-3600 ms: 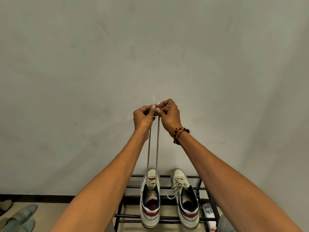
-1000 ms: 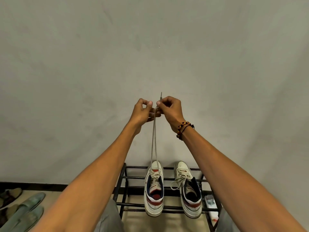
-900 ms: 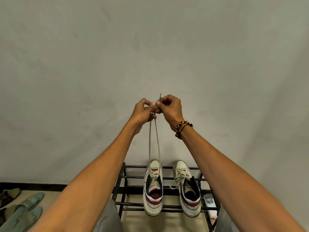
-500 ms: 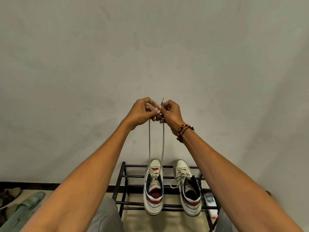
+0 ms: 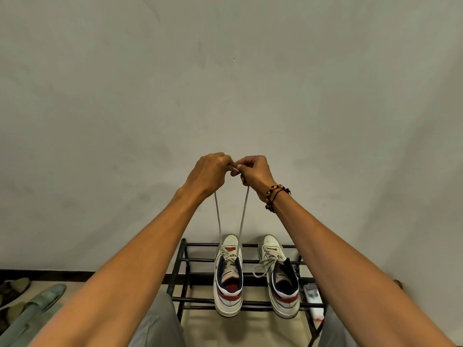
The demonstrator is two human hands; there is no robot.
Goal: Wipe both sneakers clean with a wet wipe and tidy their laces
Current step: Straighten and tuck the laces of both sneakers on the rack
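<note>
Both arms reached forward and up toward the middle of the frame, where the left hand (image 5: 209, 175) and the right hand (image 5: 255, 175) met with their knuckles touching. Each hand had its fingers curled and pinched one end of the laces (image 5: 230, 221), which ran down in two taut strands, apart at the hands and closing toward the shoe. A beaded bracelet (image 5: 274, 196) circled the right wrist.

The strands ended at the left sneaker (image 5: 229, 276), which stood on the black metal shoe rack (image 5: 185, 271) in the lower centre, toe toward the wall (image 5: 225, 83). The right sneaker (image 5: 281, 279) stood just beside it, its own laces lying loose over the tongue. A small pack (image 5: 314, 300) lay on the rack at the lower right, partly hidden by the right forearm. Greenish shoes (image 5: 35, 304) lay on the floor at the lower left.
</note>
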